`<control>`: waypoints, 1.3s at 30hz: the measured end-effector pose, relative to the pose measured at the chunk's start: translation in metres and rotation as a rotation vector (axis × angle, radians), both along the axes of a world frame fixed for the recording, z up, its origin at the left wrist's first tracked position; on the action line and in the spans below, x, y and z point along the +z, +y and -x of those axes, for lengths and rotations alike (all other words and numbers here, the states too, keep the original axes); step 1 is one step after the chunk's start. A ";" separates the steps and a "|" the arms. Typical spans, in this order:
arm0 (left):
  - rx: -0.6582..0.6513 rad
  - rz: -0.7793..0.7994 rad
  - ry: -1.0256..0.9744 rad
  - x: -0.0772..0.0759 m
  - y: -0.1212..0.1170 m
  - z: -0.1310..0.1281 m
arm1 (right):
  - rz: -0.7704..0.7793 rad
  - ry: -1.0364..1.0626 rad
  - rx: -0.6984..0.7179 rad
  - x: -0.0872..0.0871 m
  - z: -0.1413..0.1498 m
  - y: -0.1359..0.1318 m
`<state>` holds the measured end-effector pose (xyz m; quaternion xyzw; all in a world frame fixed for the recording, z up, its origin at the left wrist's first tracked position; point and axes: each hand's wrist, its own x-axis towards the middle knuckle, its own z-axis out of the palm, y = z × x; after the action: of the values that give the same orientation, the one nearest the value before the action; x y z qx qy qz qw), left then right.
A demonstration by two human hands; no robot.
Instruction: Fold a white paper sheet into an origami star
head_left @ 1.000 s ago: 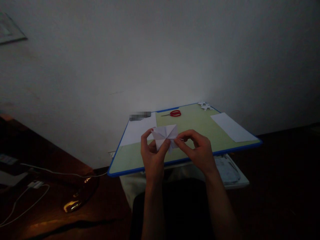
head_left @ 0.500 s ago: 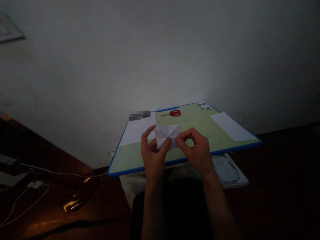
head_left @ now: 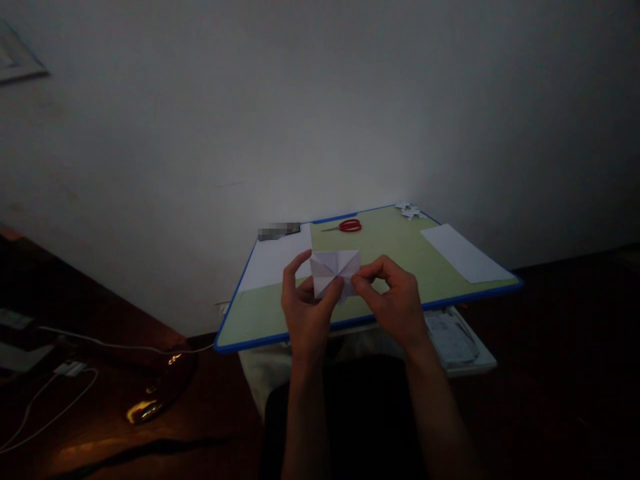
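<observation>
Folded white paper [head_left: 327, 263] held up over near part of green board [head_left: 395, 250] | its left side pinched by left hand [head_left: 307, 307], thumb on front | right edge pinched between right hand's [head_left: 390, 297] thumb and index finger

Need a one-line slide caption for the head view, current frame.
Two hands hold a creased white paper above a green board, with red-handled scissors lying beyond.
</observation>
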<state>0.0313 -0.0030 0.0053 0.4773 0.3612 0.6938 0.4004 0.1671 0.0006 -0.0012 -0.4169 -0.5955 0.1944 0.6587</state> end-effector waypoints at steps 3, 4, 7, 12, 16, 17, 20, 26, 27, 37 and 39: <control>0.016 0.009 -0.005 0.000 -0.001 0.000 | 0.000 -0.005 0.009 0.000 0.000 -0.001; 0.025 0.009 -0.010 -0.001 -0.001 0.000 | 0.000 -0.008 0.011 0.000 0.000 -0.001; 0.053 -0.002 -0.020 -0.003 0.000 0.001 | 0.001 -0.005 0.041 -0.001 0.001 -0.001; 0.078 -0.008 -0.038 -0.005 0.001 0.006 | 0.072 0.159 0.167 -0.004 0.003 0.000; 0.014 0.021 -0.011 -0.002 0.000 0.010 | 0.104 0.148 0.168 -0.007 0.001 0.001; -0.009 0.028 0.004 -0.001 -0.001 0.011 | 0.105 0.141 0.165 -0.007 0.000 0.001; -0.039 0.043 0.021 0.001 -0.002 0.011 | 0.100 0.109 0.182 -0.006 -0.004 0.001; 0.012 0.052 -0.002 0.000 -0.002 0.012 | 0.135 0.120 0.293 -0.006 -0.008 0.003; 0.018 0.050 0.001 -0.001 -0.002 0.013 | 0.145 0.101 0.292 -0.007 -0.008 0.004; 0.072 -0.035 -0.067 -0.002 -0.001 0.013 | 0.087 0.078 0.268 -0.009 -0.011 0.004; 0.054 -0.035 -0.075 -0.001 -0.002 0.011 | 0.059 0.030 0.249 -0.009 -0.012 0.005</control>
<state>0.0200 -0.0046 0.0043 0.4479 0.3466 0.7281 0.3863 0.1789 0.0053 -0.0106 -0.3559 -0.6266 0.2985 0.6258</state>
